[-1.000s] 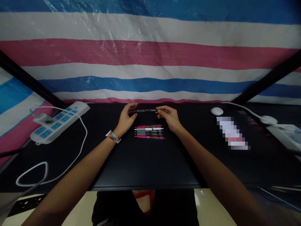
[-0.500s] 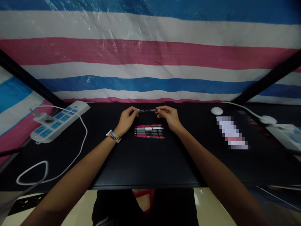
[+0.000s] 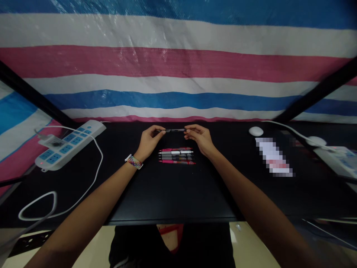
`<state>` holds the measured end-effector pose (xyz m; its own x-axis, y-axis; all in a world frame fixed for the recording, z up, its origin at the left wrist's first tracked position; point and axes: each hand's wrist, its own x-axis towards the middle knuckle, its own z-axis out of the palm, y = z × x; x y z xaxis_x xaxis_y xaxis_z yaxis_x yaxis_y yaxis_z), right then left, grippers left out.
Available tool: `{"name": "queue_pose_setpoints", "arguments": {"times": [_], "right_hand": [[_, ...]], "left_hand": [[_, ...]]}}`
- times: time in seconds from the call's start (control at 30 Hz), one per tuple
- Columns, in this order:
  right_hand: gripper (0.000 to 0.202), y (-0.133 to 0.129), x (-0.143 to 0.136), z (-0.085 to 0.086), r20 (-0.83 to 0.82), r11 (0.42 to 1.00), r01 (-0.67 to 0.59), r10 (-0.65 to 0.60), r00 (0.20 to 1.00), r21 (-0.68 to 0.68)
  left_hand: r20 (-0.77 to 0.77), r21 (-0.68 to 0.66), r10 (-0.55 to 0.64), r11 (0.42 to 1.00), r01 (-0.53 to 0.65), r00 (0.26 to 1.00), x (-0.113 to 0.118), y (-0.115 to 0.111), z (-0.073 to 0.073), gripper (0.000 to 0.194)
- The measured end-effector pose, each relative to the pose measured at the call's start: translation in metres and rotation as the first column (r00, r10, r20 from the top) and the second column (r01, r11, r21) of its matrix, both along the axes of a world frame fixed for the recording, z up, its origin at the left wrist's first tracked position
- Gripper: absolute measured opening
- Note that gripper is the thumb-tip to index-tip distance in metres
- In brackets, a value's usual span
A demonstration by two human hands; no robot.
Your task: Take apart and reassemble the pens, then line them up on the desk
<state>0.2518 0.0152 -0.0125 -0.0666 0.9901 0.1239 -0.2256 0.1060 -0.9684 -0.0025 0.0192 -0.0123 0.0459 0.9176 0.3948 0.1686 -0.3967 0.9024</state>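
both hands meet above the far middle of the black desk [image 3: 173, 193], holding one dark pen [image 3: 174, 130] level between them. left hand [image 3: 149, 140] pinches the pen's left end with thumb and fingertips, the other fingers curled; a striped band [image 3: 134, 162] sits on its wrist. right hand [image 3: 199, 137] pinches the right end in the same way, fingers bent inward. the pen runs left to right, lifted off the desk, with its grey middle showing in the gap between the two hands

just below it, on the desk, a row of pens [image 3: 176, 155] lies side by side, all parallel to the held one: pink, white, grey, dark and pink again. they lie close together, between the two wrists and apart from both hands

to the left a white power strip [image 3: 67, 144] with blue sockets lies at an angle, a plug in it and a white cable [image 3: 92, 178] looping toward the near edge. to the right are a small white round thing [image 3: 256, 131], a blurred patch and another white cable [image 3: 290, 130]. a tarp [image 3: 178, 74] in pink, white and blue stripes hangs behind the desk
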Motion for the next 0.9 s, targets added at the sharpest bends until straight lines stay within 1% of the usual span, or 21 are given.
{"name": "queue_pose_setpoints", "arguments": {"times": [0.07, 0.13, 0.23, 0.33, 0.43, 0.5, 0.63, 0.77, 0.9], "right_hand": [[0.034, -0.002, -0.001, 0.002, -0.044, 0.999, -0.031, 0.031, 0.999, -0.01], [0.03, -0.003, -0.002, 0.005, -0.071, 0.997, -0.07, 0.068, 0.995, -0.029], [0.027, -0.005, -0.002, 0.011, -0.121, 0.988, -0.13, 0.119, 0.986, -0.089], [0.035, -0.006, -0.001, 0.018, -0.191, 0.96, -0.211, 0.175, 0.966, -0.183], [0.042, -0.008, 0.0, 0.021, -0.242, 0.936, -0.272, 0.217, 0.946, -0.224], [0.043, -0.007, 0.0, 0.02, -0.238, 0.936, -0.267, 0.213, 0.948, -0.228], [0.038, -0.004, 0.0, 0.015, -0.176, 0.955, -0.198, 0.161, 0.971, -0.221], [0.031, -0.002, 0.001, 0.011, -0.133, 0.961, -0.177, 0.151, 0.979, -0.212], [0.028, -0.001, 0.001, 0.011, -0.17, 0.962, -0.152, 0.114, 0.979, -0.227]], "left_hand": [[0.013, 0.0, 0.01, 1.0, -0.01, 1.0, 0.0, 0.0, 0.0, 0.018], [0.024, 0.002, 0.02, 1.0, -0.02, 0.999, 0.0, 0.0, 0.001, 0.019], [0.033, 0.011, 0.027, 1.0, -0.027, 0.999, -0.001, 0.0, 0.0, 0.02], [0.039, 0.016, 0.024, 1.0, -0.025, 0.999, 0.0, 0.0, 0.0, 0.021], [0.046, 0.01, 0.024, 1.0, -0.025, 0.999, 0.0, -0.002, 0.001, 0.022], [0.035, 0.008, 0.021, 1.0, -0.022, 0.999, 0.001, -0.002, 0.002, 0.023], [0.024, 0.009, 0.005, 1.0, -0.005, 1.0, 0.001, -0.004, 0.005, 0.024], [0.035, 0.014, 0.004, 1.0, -0.005, 0.999, 0.002, -0.004, 0.005, 0.02], [0.047, 0.014, -0.003, 1.0, 0.002, 0.999, 0.003, -0.004, 0.004, 0.017]]}}
